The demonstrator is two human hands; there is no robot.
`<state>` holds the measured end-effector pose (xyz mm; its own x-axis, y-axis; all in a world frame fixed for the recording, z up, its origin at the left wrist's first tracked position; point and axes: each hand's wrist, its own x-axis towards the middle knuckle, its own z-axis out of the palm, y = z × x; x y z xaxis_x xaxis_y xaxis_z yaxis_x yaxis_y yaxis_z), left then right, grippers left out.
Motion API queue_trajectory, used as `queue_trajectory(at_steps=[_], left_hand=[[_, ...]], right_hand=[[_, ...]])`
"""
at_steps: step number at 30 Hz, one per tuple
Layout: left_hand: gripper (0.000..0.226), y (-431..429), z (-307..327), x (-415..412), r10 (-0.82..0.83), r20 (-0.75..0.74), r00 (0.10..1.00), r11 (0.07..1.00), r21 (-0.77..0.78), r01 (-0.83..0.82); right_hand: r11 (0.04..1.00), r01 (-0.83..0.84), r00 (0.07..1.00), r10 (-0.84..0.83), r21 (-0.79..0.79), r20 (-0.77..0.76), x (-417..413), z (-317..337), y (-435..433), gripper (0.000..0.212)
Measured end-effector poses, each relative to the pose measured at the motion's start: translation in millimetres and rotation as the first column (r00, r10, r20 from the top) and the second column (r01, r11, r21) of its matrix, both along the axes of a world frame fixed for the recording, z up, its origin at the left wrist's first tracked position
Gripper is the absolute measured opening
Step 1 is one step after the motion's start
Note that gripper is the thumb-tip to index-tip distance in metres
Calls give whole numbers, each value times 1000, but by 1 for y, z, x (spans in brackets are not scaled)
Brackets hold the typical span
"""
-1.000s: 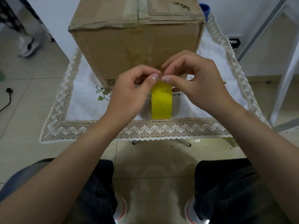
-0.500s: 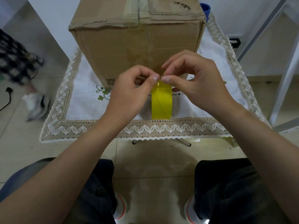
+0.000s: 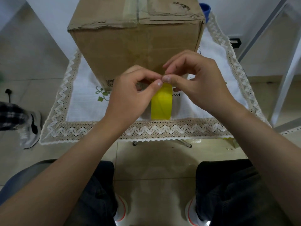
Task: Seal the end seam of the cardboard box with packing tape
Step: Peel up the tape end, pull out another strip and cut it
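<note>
A tall brown cardboard box (image 3: 130, 46) stands on a small table, its near face toward me and old clear tape along the top seam. In front of it a yellow roll of packing tape (image 3: 161, 103) stands on edge. My left hand (image 3: 130, 97) and my right hand (image 3: 197, 84) meet just above the roll. Both pinch at the roll's top edge with thumb and forefinger, fingertips almost touching. No loose tape end shows between them. The upper part of the roll is hidden by my fingers.
A white tablecloth with a lace zigzag border (image 3: 146, 129) covers the table. A blue cup (image 3: 206, 10) peeks out behind the box. Another person's shoe (image 3: 31, 128) is on the floor at the left. White metal legs (image 3: 286, 79) rise at the right.
My hands stay pinched at the top of the roll with only slight finger shifts. The other person's foot at the left has stepped nearer along the floor.
</note>
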<state>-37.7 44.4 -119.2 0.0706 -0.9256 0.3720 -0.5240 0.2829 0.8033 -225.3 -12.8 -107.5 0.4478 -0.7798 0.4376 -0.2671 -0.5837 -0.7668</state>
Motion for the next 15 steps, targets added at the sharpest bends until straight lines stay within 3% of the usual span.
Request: queue_trajectory(at_steps=[15], left_hand=[[12,-1,-2,0,23,-91,996,999,27,-21]], right_hand=[[999,24,1000,-25,-22,-20,2,-2,1,12]])
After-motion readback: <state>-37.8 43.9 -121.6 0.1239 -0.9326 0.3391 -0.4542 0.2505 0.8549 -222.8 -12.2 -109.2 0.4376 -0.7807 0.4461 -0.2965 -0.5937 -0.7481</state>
